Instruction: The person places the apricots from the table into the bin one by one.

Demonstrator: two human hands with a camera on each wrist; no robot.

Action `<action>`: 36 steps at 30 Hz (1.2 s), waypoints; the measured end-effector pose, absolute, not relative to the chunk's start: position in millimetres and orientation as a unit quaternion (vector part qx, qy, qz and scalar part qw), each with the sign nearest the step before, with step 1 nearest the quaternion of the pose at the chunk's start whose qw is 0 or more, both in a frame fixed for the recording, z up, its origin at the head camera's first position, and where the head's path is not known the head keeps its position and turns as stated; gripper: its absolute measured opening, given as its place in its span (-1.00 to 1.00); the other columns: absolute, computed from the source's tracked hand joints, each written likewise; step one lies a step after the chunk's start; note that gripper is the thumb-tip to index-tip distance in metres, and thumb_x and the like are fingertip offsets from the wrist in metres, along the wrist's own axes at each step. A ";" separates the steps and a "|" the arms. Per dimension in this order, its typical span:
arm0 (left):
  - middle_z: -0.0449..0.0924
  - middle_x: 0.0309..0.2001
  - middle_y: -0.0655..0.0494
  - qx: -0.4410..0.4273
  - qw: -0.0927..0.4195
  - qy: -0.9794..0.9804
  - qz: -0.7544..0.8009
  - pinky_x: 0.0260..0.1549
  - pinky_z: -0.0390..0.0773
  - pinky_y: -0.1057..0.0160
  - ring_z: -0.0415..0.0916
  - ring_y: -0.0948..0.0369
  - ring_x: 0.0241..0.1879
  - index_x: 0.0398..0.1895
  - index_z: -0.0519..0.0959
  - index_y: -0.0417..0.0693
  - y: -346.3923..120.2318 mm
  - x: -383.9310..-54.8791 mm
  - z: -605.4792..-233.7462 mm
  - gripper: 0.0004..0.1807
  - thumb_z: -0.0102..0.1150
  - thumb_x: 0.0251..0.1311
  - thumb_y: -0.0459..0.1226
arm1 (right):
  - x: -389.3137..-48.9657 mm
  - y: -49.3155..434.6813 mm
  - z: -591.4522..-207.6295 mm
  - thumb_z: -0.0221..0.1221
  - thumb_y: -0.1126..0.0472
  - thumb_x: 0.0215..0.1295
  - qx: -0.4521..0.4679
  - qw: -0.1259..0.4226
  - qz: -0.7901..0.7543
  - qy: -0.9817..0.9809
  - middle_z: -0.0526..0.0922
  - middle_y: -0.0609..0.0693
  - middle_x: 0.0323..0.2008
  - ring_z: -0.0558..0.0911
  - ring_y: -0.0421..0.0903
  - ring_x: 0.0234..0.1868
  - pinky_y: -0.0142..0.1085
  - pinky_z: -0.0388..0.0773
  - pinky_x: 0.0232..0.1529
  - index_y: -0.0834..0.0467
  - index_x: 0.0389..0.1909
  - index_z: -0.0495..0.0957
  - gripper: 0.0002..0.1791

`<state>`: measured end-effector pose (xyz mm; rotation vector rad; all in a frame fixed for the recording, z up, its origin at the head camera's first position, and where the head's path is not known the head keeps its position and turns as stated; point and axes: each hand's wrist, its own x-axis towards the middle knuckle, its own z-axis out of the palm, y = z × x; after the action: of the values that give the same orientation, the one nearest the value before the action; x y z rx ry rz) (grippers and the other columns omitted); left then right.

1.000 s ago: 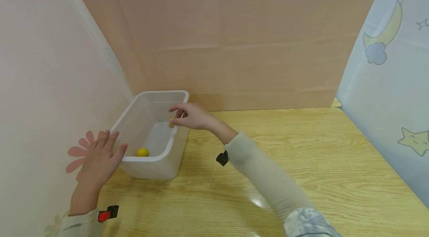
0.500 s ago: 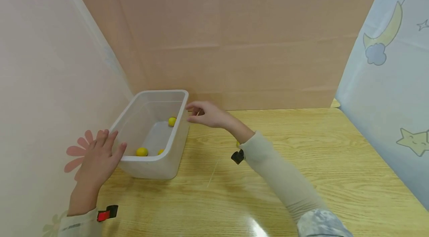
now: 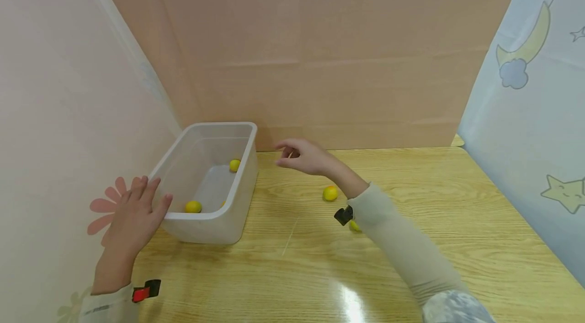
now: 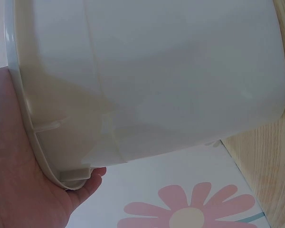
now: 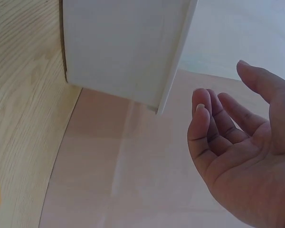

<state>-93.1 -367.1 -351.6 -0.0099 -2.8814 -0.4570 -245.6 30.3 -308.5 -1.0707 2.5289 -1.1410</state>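
My left hand (image 3: 135, 216) rests on the near left corner of a white plastic bin (image 3: 242, 196), fingers extended along the rim. In the left wrist view the palm lies against that rim (image 4: 26, 107). My right hand (image 3: 305, 156) hovers above the table right of the bin, holding nothing, its fingers loosely bent and thumb apart. Inside the bin are small round yellow fruits: one (image 3: 235, 165) near the right wall, one (image 3: 193, 206) at the near end, another mostly hidden behind the near wall. A yellow-orange fruit (image 3: 330, 193) lies on the table below my right wrist.
Another yellow-green fruit (image 3: 355, 226) on the wooden table (image 3: 457, 221) is partly covered by the right wrist camera (image 3: 344, 215). A brown paper-like backdrop (image 3: 320, 59) stands behind. Patterned panels close off the left (image 3: 68, 84) and right (image 3: 525, 125) sides.
My right hand has moved right from over the bin's right rim, leaving a fruit near the right wall inside. Fruits on the table have come into sight. The left hand stays in place.
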 end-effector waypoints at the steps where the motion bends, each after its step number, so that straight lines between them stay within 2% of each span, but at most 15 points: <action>1: -0.07 0.52 -0.51 -0.003 0.113 -0.981 -0.155 0.20 0.09 -0.53 -0.08 -0.46 0.43 0.55 0.09 -0.31 -366.8 -92.9 -351.4 -0.23 -0.26 0.55 0.10 | -245.5 32.7 -309.0 0.25 0.03 0.42 -0.358 0.083 -0.381 0.848 0.69 -0.04 -0.11 0.66 -0.11 -0.12 -0.17 0.60 0.01 0.09 0.32 0.50 -0.49; 7: -0.08 0.52 -0.50 -0.004 0.112 -0.982 -0.155 0.19 0.09 -0.55 -0.08 -0.47 0.42 0.55 0.08 -0.31 -366.0 -91.7 -351.5 -0.23 -0.27 0.55 0.10 | -243.6 46.5 -312.6 0.25 0.03 0.43 -0.354 0.080 -0.370 0.855 0.69 -0.04 -0.11 0.66 -0.10 -0.10 -0.15 0.61 0.01 0.12 0.33 0.49 -0.48; 14: -0.08 0.52 -0.51 -0.009 0.114 -0.981 -0.158 0.30 -0.01 -0.49 -0.13 -0.40 0.48 0.55 0.07 -0.32 -366.1 -92.3 -353.3 -0.23 -0.28 0.56 0.09 | -239.9 63.1 -317.1 0.25 0.02 0.42 -0.339 0.080 -0.366 0.863 0.68 -0.05 -0.11 0.65 -0.10 -0.13 -0.17 0.60 -0.07 0.09 0.33 0.50 -0.48; 19: -0.08 0.52 -0.50 -0.007 0.113 -0.981 -0.159 0.27 0.01 -0.51 -0.13 -0.42 0.47 0.55 0.07 -0.32 -365.8 -92.5 -353.3 -0.22 -0.27 0.56 0.10 | -238.1 74.9 -320.5 0.27 0.03 0.40 -0.329 0.075 -0.370 0.865 0.69 -0.06 -0.12 0.65 -0.13 -0.17 -0.21 0.59 -0.13 0.09 0.31 0.51 -0.49; 29: -0.09 0.52 -0.51 -0.007 0.111 -0.981 -0.160 0.27 0.02 -0.50 -0.13 -0.42 0.48 0.56 0.07 -0.31 -364.6 -91.5 -351.4 -0.22 -0.27 0.56 0.10 | -231.4 98.6 -326.5 0.24 0.01 0.43 -0.321 0.061 -0.355 0.876 0.68 -0.05 -0.09 0.64 -0.12 -0.13 -0.17 0.58 -0.06 0.10 0.33 0.49 -0.48; 36: -0.08 0.52 -0.50 -0.003 0.109 -0.981 -0.157 0.23 0.05 -0.52 -0.12 -0.43 0.47 0.55 0.08 -0.31 -363.7 -90.6 -350.5 -0.22 -0.27 0.55 0.10 | -228.7 112.3 -331.7 0.23 0.01 0.44 -0.325 0.056 -0.356 0.874 0.68 -0.03 -0.09 0.65 -0.12 -0.15 -0.18 0.59 -0.11 0.14 0.34 0.47 -0.46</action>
<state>-90.6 -363.7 -350.5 -0.0103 -2.8853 -0.4624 -228.7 112.3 -331.7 -0.9856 2.6530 -1.0793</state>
